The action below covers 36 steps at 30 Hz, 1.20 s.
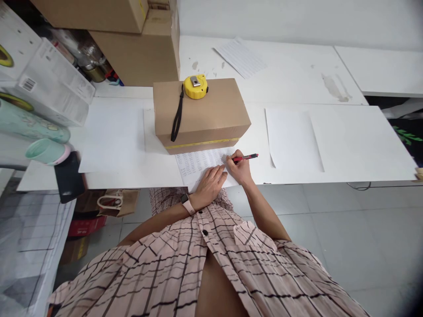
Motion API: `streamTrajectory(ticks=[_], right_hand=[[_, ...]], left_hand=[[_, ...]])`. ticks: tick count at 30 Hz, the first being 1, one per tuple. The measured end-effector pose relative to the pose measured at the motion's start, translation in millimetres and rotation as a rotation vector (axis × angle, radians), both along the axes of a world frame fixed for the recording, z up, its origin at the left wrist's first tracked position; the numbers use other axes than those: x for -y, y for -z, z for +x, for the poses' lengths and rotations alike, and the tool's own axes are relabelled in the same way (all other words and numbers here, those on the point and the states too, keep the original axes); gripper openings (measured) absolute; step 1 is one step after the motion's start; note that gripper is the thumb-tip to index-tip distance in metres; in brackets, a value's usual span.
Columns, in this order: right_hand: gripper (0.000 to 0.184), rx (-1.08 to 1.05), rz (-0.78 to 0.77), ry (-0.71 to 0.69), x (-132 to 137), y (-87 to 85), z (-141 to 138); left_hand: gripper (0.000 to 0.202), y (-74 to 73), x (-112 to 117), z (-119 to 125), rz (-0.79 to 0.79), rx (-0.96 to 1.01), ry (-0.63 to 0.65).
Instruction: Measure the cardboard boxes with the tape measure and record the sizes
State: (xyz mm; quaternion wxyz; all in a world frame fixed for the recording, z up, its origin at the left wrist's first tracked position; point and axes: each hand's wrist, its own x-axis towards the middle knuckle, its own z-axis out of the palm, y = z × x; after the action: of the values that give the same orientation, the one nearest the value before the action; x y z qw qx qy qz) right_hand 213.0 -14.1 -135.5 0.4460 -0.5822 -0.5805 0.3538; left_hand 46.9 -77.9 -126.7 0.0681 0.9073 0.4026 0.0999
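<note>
My right hand (240, 170) is closed around a red and black pen (246, 157), its tip end down at a sheet covered in handwriting (191, 164). Flat on the lower part of that sheet lies my left hand (210, 184), fingers stretched out, a watch with a pink band on its wrist. The sheet's far edge meets the front of a closed cardboard box (211, 116) with yellow tape along its near side. On top of the box rests a yellow tape measure (195, 86), its black strap (177, 116) hanging toward me.
Blank white paper (112, 136) lies at left, another sheet (292, 141) at right, and a written page (240, 57) farther back. Larger cardboard boxes (139, 57) stand at the back left. A dark phone (70, 176) overhangs the table's front edge beside a mint cup (46, 151).
</note>
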Motion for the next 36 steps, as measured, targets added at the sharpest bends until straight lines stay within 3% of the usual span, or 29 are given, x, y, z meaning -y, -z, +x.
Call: streamTrajectory(ticks=[22, 26, 29, 31, 33, 36], right_hand=[[0.028, 0.0, 0.013, -0.006, 1.6, -3.3, -1.3], [0.029, -0.002, 0.061, 0.108, 2.8, -2.9, 0.1], [0.016, 0.085, 0.139, 0.17, 5.3, -2.7, 12.9], [0.012, 0.267, 0.202, 0.144, 7.0, -1.1, 26.0], [0.024, 0.494, 0.223, 0.115, 7.2, 2.6, 37.5], [0.045, 0.78, 0.2, 0.102, 3.3, 9.5, 43.2]], left_hand=[[0.039, 1.5, 0.1, -0.1, -0.013, 0.022, -0.006], [0.04, 3.7, -0.5, -1.0, -0.015, 0.04, -0.006], [0.042, 4.0, 3.2, -4.7, -0.041, 0.056, -0.004], [0.042, -0.2, 6.3, -10.2, -0.073, 0.064, -0.012], [0.04, -11.7, 6.4, -19.0, -0.13, 0.104, 0.002], [0.033, -48.5, -6.3, -36.6, -0.137, 0.283, 0.014]])
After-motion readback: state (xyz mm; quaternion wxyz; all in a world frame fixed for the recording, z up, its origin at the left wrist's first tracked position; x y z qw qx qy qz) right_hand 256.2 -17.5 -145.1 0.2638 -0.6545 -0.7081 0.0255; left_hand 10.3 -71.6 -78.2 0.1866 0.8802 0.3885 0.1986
